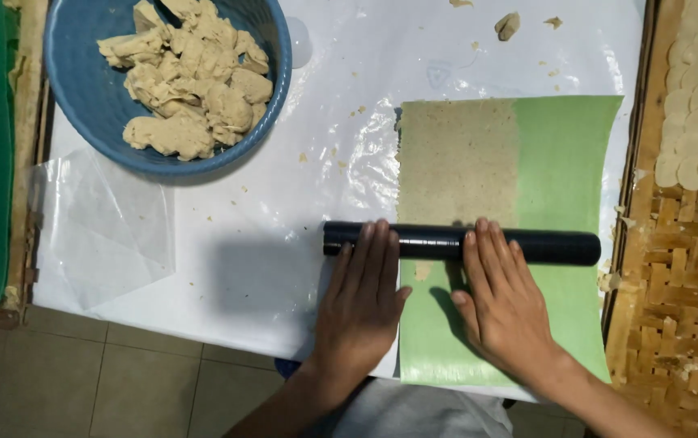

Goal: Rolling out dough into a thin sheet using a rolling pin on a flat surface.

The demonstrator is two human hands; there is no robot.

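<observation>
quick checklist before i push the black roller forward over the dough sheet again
1. Both hands on the roller: left hand and right hand lie flat on it, fingers spread: ok.
2. Roller square across the green sheet: roughly level, overhanging more on the left: ok.
3. Dough sheet evenly thin: cannot tell.
4. Green sheet flat: its far right corner curls up: not ok.
5. Path ahead: only loose crumbs beyond the sheet: ok.
6. Blue bowl of dough out of the way: far left, apart: ok.
</observation>
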